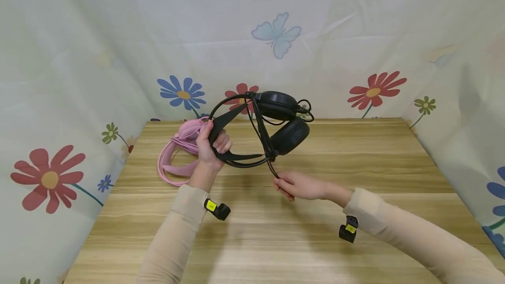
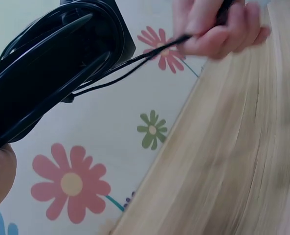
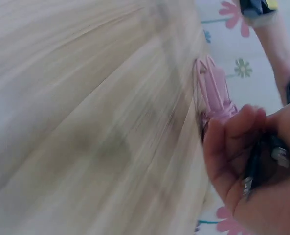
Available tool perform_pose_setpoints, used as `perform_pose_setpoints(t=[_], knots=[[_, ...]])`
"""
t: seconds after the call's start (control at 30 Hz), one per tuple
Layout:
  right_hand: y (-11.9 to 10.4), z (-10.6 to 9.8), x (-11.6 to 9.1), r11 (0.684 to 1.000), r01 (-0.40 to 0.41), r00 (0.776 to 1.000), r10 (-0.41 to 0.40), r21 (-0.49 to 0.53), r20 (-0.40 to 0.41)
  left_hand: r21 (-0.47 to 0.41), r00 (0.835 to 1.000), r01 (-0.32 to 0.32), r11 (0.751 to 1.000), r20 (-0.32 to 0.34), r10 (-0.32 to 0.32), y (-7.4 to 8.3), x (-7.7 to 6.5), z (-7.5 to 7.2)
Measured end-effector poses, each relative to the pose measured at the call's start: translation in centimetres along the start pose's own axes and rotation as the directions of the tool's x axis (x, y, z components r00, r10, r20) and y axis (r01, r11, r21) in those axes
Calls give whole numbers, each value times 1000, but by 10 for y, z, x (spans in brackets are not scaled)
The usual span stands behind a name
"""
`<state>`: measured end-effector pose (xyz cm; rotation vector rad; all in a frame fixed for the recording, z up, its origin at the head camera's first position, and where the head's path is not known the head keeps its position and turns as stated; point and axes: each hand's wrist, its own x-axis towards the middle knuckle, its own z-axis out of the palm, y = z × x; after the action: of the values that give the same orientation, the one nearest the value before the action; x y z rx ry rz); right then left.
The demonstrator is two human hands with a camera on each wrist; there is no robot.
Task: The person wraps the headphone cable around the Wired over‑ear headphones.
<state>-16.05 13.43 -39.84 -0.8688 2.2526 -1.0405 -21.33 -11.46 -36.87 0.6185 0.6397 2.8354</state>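
Black over-ear headphones [image 1: 289, 136] are held up above the table, the headband to the left and both ear cups to the right. My left hand [image 1: 211, 146] grips the headband, thumb on one side and fingers curled round it. Lower and to the right, my right hand [image 1: 301, 185] grips the headphones' black cable [image 1: 272, 169], which runs taut from the ear cup side into the fingers. In the right wrist view, the cable's metal-tipped plugs [image 3: 247, 186] stick out of the curled hand. Black cable is also wound around the headphones.
Pink headphones [image 1: 173, 168] with their cable wrapped round them lie on the wooden table [image 1: 355, 157], behind and left of my left hand. A white cloth [image 1: 327, 47] printed with flowers and a butterfly hangs around the back and sides.
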Motion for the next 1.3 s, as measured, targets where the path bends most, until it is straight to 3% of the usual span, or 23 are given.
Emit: perform_pose_setpoints(t=[0.1,0.2,0.27,0.43,0.5,0.57,0.67,0.83,0.93,1.1,1.2,1.3], knots=[[-8,0,-7,971,61,996,-73,-232,-43,-14,1000,0,1000,-11,0,2,-2,-6],[-18,-2,-13,892,79,985,-138,-445,-102,-12,1000,6,1000,-30,-6,2,-4,-12],[-24,-4,-17,823,74,975,-179,-563,-133,1,999,6,1000,-47,-6,2,-6,-16],[-40,-12,-26,673,65,941,-288,-737,-179,7,998,13,1000,-64,-12,1,-8,-22],[-46,-15,-27,632,59,927,-322,-773,-192,8,998,18,1000,-63,-17,0,-9,-23],[-50,-19,-28,616,58,920,-339,-785,-198,11,997,20,1000,-70,-20,-1,-10,-24],[-58,-27,-29,647,86,913,-355,-757,-200,17,994,26,1000,-102,-24,-2,-11,-25],[-68,-40,-27,774,139,925,-324,-617,-198,16,987,50,999,-156,-47,-7,-13,-26],[-71,-49,-24,846,122,949,-253,-518,-190,21,985,50,999,-169,-46,-9,-15,-27],[-73,-64,-19,964,11,992,-44,-267,-118,40,976,40,998,-217,-30,-13,-18,-26],[-71,-71,-17,981,-62,991,39,-184,-124,46,969,42,998,-247,-29,-15,-20,-25],[-71,-71,-13,977,-78,980,38,-200,-196,46,969,41,998,-245,-28,-16,-20,-25]])
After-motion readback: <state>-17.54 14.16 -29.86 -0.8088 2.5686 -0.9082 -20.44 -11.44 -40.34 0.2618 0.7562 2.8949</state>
